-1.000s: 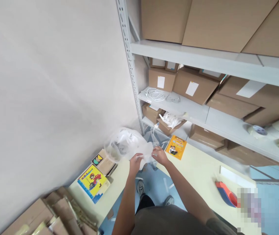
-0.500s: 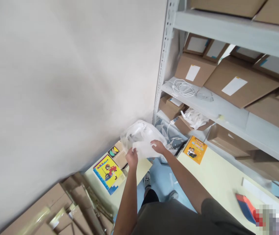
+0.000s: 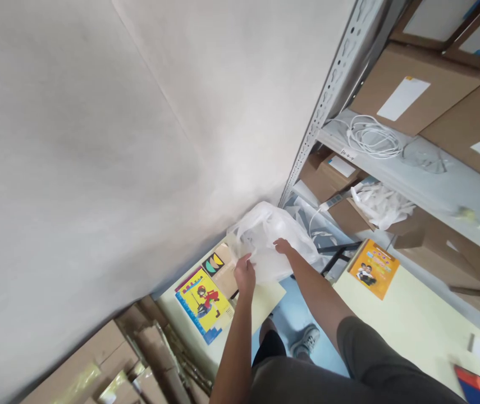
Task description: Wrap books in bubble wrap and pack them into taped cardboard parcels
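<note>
A translucent white plastic bag (image 3: 271,264) bulges between the wall and the two tabletops. My left hand (image 3: 245,276) is at the bag's near left side, fingers curled on the thin plastic. Farther right, my right hand (image 3: 282,247) lies over the front of the bag with its fingertips pinched on the film. The plastic between the hands hangs down toward the floor. What the bag contains is hard to make out. Left of my left hand, a yellow picture book (image 3: 206,303) and a tan booklet with coloured shapes (image 3: 219,266) lie on a pale tabletop (image 3: 267,303).
An orange book (image 3: 374,270) lies on the right-hand tabletop (image 3: 408,320), with a red and blue object (image 3: 473,384) near its front. Metal shelving (image 3: 412,168) holds cardboard boxes and a coiled white cable (image 3: 372,137). Flattened cardboard (image 3: 109,359) leans at lower left.
The view has shifted left, so the scene sits farther right. The white plastic that was bunched between my hands now hangs lower and more spread out. My hands are slightly farther apart vertically.
</note>
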A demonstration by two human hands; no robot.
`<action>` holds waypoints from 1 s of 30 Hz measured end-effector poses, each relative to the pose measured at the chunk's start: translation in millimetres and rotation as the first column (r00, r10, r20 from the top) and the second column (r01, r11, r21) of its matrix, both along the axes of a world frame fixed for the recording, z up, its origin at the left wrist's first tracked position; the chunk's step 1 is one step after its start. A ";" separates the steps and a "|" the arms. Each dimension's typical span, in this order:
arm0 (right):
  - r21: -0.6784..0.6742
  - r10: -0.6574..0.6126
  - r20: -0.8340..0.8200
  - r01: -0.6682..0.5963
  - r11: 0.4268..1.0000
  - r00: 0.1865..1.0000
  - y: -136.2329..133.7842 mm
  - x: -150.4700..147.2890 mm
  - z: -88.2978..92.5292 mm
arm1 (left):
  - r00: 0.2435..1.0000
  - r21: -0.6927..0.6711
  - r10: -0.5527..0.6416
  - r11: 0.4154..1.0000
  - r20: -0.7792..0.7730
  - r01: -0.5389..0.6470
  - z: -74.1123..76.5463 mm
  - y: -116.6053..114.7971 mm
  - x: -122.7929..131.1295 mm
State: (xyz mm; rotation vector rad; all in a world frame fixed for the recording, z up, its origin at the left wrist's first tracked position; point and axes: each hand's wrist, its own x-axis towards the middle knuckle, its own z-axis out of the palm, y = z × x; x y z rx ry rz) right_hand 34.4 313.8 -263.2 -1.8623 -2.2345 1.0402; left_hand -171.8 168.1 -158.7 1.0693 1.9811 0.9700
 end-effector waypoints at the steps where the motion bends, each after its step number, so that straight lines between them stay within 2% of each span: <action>1: -0.001 -0.018 0.010 0.018 1.000 1.000 -0.5 -1.2 -1.1 | 1.000 0.000 -0.012 1.000 -0.007 0.012 1.1 0.2 -1.3; 3: 0.018 -0.052 0.030 0.052 0.999 0.998 -2.3 -3.5 1.4 | 0.999 0.011 -0.030 0.999 -0.033 0.031 5.9 0.2 -4.1; 6: 0.090 -0.083 0.016 0.081 0.993 0.996 -6.1 -4.4 17.5 | 0.995 0.013 -0.041 0.999 -0.086 0.043 17.0 1.3 -7.7; 9: 0.223 -0.093 -0.099 0.113 0.968 0.991 -11.0 1.3 46.8 | 0.990 -0.021 -0.036 0.999 -0.139 0.033 30.0 5.8 -9.4; 13: 0.421 -0.117 -0.281 0.232 0.877 0.953 -21.1 21.7 95.1 | 0.981 -0.067 -0.070 0.996 -0.179 0.059 50.2 14.9 -7.5; 16: 0.488 -0.149 -0.309 0.291 0.823 0.939 -31.0 45.3 126.8 | 0.972 -0.011 -0.178 0.984 -0.152 0.178 69.5 19.0 -1.2; 21: 0.454 -0.211 -0.317 0.344 0.822 0.925 -57.5 91.0 159.5 | 0.907 0.010 -0.410 0.911 -0.098 0.413 107.1 15.9 24.4; 24: 0.424 -0.228 -0.337 0.363 0.830 0.914 -85.0 117.9 169.5 | 0.815 -0.028 -0.573 0.819 -0.087 0.573 129.1 11.5 52.4; 27: 0.407 -0.245 -0.377 0.397 0.823 0.893 -120.8 147.3 173.8 | 0.637 -0.040 -0.767 0.641 -0.075 0.766 150.7 3.2 93.7; 30: 0.367 -0.300 -0.443 0.476 0.799 0.845 -159.1 185.0 174.7 | 0.447 -0.035 -0.894 0.447 -0.011 0.894 172.4 -13.4 150.3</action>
